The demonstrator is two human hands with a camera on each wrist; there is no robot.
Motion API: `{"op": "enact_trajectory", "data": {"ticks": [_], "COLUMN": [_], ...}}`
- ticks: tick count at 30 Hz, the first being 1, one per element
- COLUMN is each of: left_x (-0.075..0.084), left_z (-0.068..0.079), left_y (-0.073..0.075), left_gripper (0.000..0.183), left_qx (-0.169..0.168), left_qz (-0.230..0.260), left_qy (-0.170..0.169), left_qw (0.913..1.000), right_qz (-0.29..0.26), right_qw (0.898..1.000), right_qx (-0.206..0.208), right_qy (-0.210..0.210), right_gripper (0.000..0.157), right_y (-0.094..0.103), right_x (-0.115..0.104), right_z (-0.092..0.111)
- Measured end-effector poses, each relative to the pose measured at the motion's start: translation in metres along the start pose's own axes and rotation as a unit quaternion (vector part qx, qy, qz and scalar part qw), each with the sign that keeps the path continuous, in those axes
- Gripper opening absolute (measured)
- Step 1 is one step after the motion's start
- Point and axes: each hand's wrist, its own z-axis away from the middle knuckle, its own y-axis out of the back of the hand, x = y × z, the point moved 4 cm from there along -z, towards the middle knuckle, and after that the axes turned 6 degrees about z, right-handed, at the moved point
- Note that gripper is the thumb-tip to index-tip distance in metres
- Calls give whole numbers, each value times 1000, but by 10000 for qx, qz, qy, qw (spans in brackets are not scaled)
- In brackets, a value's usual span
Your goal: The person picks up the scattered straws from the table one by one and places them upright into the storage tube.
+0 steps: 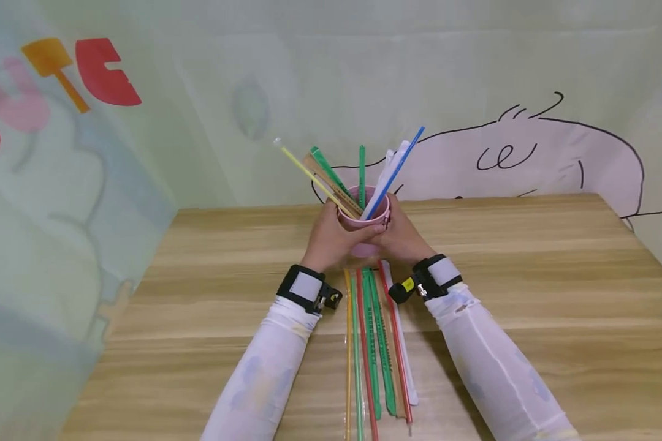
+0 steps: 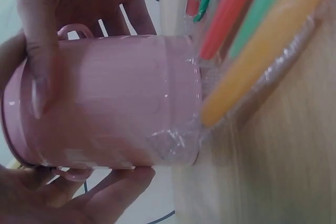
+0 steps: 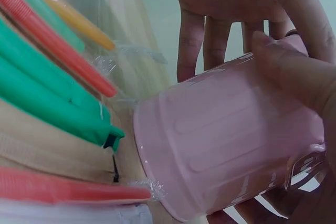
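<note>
One pink bucket (image 2: 110,98) is standing roughly upright toward the far side of the table (image 1: 226,257); whether its base is touching the wood, I cannot tell. The left hand (image 1: 333,239) and the right hand (image 1: 404,234) are gripping it from opposite sides. Inside, a yellow straw (image 1: 309,171), a blue straw (image 1: 395,173) and several wrapped straws (image 1: 362,171) are poking up above the rim. Just nearer the person, a row of loose straws (image 1: 372,349) is lying side by side. By my reading, the work is looking partway along: one group is already standing in the bucket, the other is lying outside.
</note>
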Motion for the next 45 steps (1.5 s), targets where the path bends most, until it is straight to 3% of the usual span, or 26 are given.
{"op": "enact_trajectory", "data": {"ticks": [5,11,14,18,21,24,29,35,45], "left_x": [-4,-6,-5,-4,-4,-5,-7,-12,-11], "left_z": [-3,-2,-4,-8,-11,-14,-17,-18,-17], "left_y": [-5,-12,-19,-24,-25,-24,-22,-23,-26], "left_gripper": [85,87,88,90,92,93,95,93,92], "left_qx": [186,178,105,94,121,137,171,129,122], "left_qz": [-218,-216,-184,-249,-333,-327,-281,-238,-281], "left_qy": [-37,237,315,412,430,375,286,306,286], "left_qw": [9996,9993,9993,9988,9984,9987,9991,9992,9991], "right_qz": [180,256,516,1300,1908,2320,2778,3212,3594], "right_qw": [9997,9992,9966,9787,9624,9522,9404,9281,9043], "right_qx": [-6,-186,-245,-235,-452,-739,-983,-949,-960], "right_qy": [-165,-228,-596,-1569,-1878,-1843,-1699,-1625,-2095], "right_gripper": [90,92,94,84,62,41,27,23,23], "right_y": [3,8,16,32,41,42,36,27,31], "right_x": [4,16,31,45,46,46,47,44,44], "right_z": [1,4,13,34,52,69,86,92,94]}}
